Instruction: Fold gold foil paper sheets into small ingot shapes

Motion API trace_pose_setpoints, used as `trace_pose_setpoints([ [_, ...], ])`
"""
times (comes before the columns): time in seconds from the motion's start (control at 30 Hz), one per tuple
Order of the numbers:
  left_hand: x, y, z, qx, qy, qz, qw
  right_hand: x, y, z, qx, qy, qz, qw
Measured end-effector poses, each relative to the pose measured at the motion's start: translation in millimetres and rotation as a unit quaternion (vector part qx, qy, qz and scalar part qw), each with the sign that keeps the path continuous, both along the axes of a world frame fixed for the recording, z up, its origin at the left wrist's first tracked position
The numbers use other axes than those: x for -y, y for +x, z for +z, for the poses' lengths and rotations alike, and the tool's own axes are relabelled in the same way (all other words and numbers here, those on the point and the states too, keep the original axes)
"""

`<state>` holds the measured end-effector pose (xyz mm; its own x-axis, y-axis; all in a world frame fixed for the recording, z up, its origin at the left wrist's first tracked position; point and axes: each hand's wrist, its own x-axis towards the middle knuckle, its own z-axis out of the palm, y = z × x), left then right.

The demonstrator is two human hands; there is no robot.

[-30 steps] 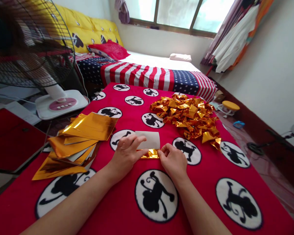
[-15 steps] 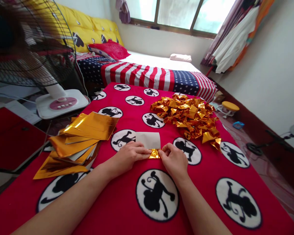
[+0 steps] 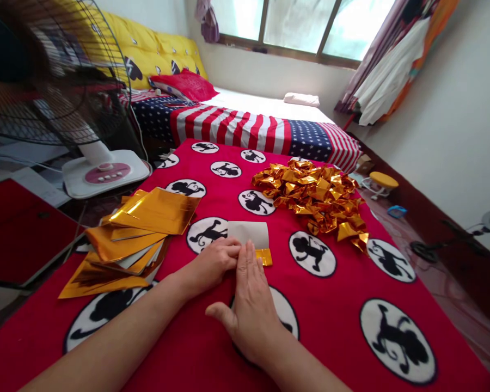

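Observation:
A sheet of gold foil paper lies pale side up on the red cloth, its near edge folded over into a narrow gold strip. At the strip's left end is my left hand, closed with its bent fingers holding the sheet down. My right hand is flat, its fingers stretched together across the folded strip and its thumb spread out to the left. The strip's right end shows past the fingers; the rest is covered by my hands.
To the left is a fanned stack of gold foil sheets. A heap of folded foil pieces sits at the back right. The monkey-print cloth covers the table. A running fan stands at the left, with a bed behind.
My right hand has left the strip's right end, moved leftward and flattened over the fold beside my left hand. The left hand's fingers have bent more.

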<state>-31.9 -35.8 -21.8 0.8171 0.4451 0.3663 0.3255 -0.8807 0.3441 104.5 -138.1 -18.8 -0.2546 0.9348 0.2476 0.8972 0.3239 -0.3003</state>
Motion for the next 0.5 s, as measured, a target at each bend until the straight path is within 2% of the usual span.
trace_pose_setpoints([
  [0.1, 0, 0, 1.6, -0.002, 0.010, -0.011, 1.000, -1, 21, -3.5, 0.027, -0.043, -0.009, 0.999],
  [0.2, 0, -1, 2.0, 0.014, 0.018, -0.013, 1.000, -7, 48, 1.0, 0.023, -0.056, -0.056, 0.997],
  [0.3, 0, -1, 1.8, 0.018, 0.023, -0.016, 0.999, -21, 69, 6.5, -0.068, -0.029, -0.083, 0.994],
  [0.37, -1, -1, 1.7, 0.011, 0.030, -0.016, 0.999, -37, 74, 8.9, -0.169, -0.013, -0.123, 0.978],
  [0.43, -1, -1, 1.3, -0.002, 0.037, -0.018, 0.999, -55, 75, 11.1, -0.243, -0.038, -0.156, 0.957],
  [0.5, -2, -2, 0.6, -0.017, 0.041, -0.018, 0.999, -73, 73, 14.0, -0.247, -0.067, -0.192, 0.947],
])
